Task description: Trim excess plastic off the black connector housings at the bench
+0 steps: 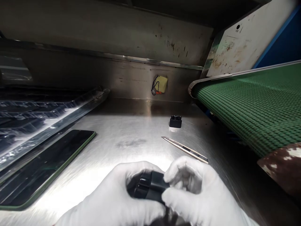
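Both my hands wear white gloves and meet low in the head view. My left hand (122, 194) curls around a black plastic block (152, 186) with rounded, shiny ridges at one end. My right hand (195, 188) pinches the block's right end between thumb and forefinger. The underside of the block and several fingertips are hidden. Farther back stands a small black block with round tops (175, 121), touched by neither hand. A slim craft knife (185, 148) lies just beyond my right hand, its tip pointing left.
At left, a phone in a green case (47, 169) lies beside a clear-edged tray (54, 125) holding dark plastic parts. A green conveyor belt (254, 100) slopes along the right. Against the metal back wall (127, 78) is a yellow item with a dark cord (161, 84).
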Available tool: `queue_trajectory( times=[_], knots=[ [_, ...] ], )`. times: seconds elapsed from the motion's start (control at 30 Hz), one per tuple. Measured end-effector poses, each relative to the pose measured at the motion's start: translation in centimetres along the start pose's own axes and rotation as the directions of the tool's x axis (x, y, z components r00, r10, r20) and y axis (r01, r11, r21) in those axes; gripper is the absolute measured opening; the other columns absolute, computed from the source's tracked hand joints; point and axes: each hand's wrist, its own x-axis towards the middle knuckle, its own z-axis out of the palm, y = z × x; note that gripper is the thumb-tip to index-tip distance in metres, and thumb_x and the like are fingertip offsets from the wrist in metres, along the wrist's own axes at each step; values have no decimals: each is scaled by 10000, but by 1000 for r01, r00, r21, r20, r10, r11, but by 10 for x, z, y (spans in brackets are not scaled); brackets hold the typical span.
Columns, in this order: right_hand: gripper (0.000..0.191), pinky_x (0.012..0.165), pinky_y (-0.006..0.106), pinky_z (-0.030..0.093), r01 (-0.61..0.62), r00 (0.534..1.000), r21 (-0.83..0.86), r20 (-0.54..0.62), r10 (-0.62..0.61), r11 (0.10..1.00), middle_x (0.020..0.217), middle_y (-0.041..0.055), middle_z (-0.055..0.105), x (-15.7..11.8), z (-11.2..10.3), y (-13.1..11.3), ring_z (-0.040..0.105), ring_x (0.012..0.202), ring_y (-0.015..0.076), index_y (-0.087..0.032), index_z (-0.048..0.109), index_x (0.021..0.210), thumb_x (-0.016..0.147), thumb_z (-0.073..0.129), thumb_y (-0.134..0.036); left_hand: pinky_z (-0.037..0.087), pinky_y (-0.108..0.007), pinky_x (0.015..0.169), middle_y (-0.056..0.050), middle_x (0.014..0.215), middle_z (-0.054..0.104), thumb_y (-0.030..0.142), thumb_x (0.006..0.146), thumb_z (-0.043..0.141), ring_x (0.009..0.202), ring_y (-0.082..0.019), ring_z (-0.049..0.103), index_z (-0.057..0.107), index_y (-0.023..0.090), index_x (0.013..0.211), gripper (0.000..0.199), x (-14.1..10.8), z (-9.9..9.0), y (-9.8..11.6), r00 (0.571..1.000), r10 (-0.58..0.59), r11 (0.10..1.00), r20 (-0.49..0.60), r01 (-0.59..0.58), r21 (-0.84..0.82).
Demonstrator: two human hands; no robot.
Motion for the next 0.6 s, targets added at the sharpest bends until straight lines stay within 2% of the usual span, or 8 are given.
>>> queue_trajectory(
  times=[0.1, 0.23, 0.4, 0.5, 0.6],
  knots=[
    [184, 560, 208, 378, -49, 998, -9, 29, 50, 999, 614, -51, 555, 0, -2, -2, 534, 586, 95, -182, 558, 772, 662, 651, -67, 525, -314, 804, -26, 913, 726, 218, 738, 804, 919, -251, 662, 700, 166, 924, 220, -2, 2, 9, 999, -23, 1000, 37, 23, 8],
    [182, 541, 193, 360, -80, 996, -23, 38, 81, 997, 602, -69, 534, 1, -5, -4, 484, 552, 74, -188, 555, 763, 666, 645, -63, 527, -342, 804, -73, 948, 713, 305, 757, 810, 927, -264, 655, 686, 142, 896, 247, -3, 3, 11, 999, -13, 999, 50, 11, 37],
    [191, 532, 195, 350, -86, 996, -20, 35, 87, 996, 555, -74, 543, 3, -3, -2, 493, 531, 79, -197, 531, 709, 649, 647, -57, 519, -328, 787, -56, 912, 700, 299, 747, 814, 897, -253, 646, 676, 156, 888, 244, -5, 4, 10, 999, -31, 998, 45, 28, 62],
    [189, 500, 191, 313, -111, 994, 14, 21, 111, 994, 516, -81, 510, 5, 1, 4, 450, 505, 72, -197, 509, 675, 624, 633, -63, 496, -282, 756, -34, 864, 672, 285, 724, 827, 863, -218, 616, 644, 149, 785, 236, -5, 6, 8, 997, -56, 998, 57, 56, -11],
    [181, 464, 182, 288, -134, 991, 49, 13, 134, 990, 489, -85, 486, 7, 4, 8, 425, 476, 64, -193, 501, 658, 595, 613, -66, 464, -235, 691, -6, 800, 642, 227, 693, 840, 799, -172, 573, 665, 150, 755, 201, -2, 4, -5, 996, -59, 996, 66, 63, -58]
  ],
)
